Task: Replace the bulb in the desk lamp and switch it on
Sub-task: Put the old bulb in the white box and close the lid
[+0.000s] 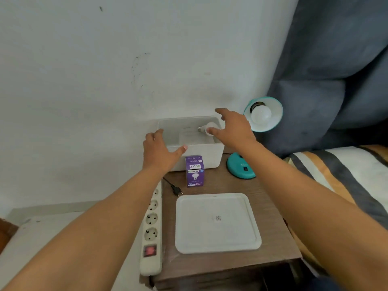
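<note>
A teal desk lamp has its shade [273,122] turned toward me with a white bulb [261,115] screwed into it; its round teal base [239,168] stands on the wooden table. A second white bulb [206,128] lies inside an open white box [197,153], its metal screw end pointing left. My right hand [233,129] hovers over that bulb with fingers spread and the thumb tip at the bulb's glass. My left hand [160,151] is open at the box's front left corner, thumb along the front rim.
A purple bulb carton [194,172] stands in front of the box. The box's white lid [217,223] lies flat on the table [273,211]. A black plug [176,190] lies loose beside a white power strip [152,227] with a red switch. A striped bed is at right.
</note>
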